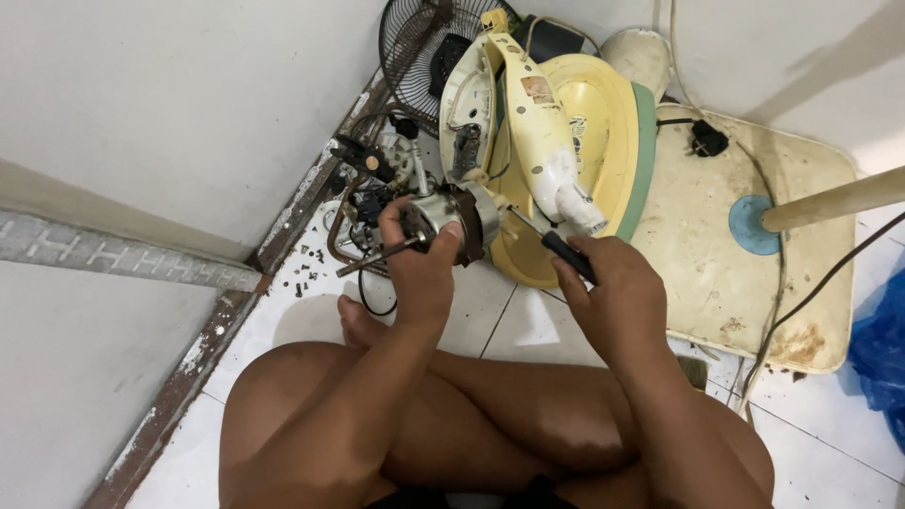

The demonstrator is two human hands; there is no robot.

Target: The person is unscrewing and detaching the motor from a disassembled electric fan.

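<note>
The floor (528, 325) is made of white tiles with thin dark joints, and it looks a little dirty near the corner. On the left a plain white wall (170, 104) meets the floor along a worn, grey-brown skirting strip (203, 344), and a second pale wall (782, 47) stands at the back with a soft shadow on it. The light is even and quite bright, and a blue plastic bag (881, 349) lies at the right edge.
</note>
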